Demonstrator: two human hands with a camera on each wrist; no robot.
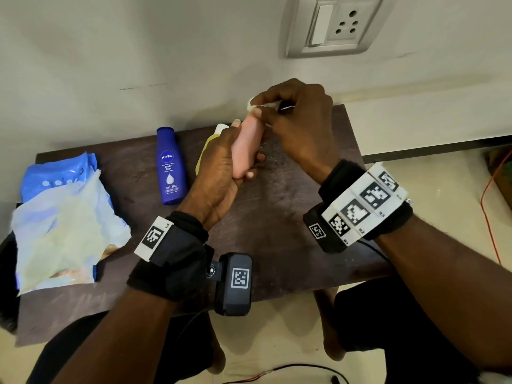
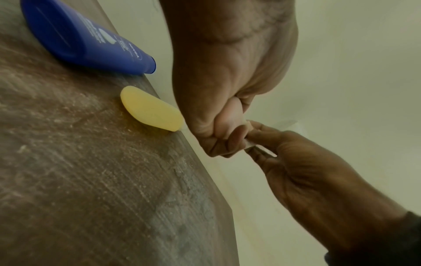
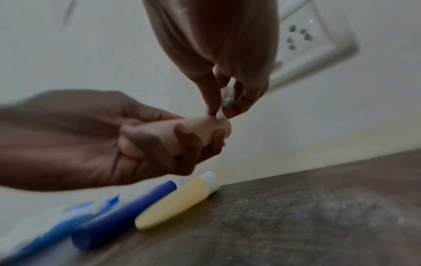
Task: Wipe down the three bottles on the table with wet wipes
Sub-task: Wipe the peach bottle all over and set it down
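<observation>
My left hand (image 1: 221, 162) grips a pale pink bottle (image 1: 245, 146) above the dark table (image 1: 291, 217), fingers wrapped round its body (image 3: 196, 129). My right hand (image 1: 291, 126) pinches a small crumpled white wet wipe (image 1: 253, 104) against the bottle's top end (image 3: 222, 115). A blue Nivea bottle (image 1: 169, 166) lies flat on the table to the left (image 2: 91, 41). A yellow bottle (image 2: 151, 111) with a white cap (image 3: 210, 178) lies beside it, mostly hidden behind my left hand in the head view.
An opened blue wet-wipe pack (image 1: 58, 176) with a spread white wipe (image 1: 63, 231) on it sits at the table's left end. A wall with a switch and socket plate (image 1: 332, 23) stands just behind the table. An orange cable (image 1: 490, 212) runs over the floor at right.
</observation>
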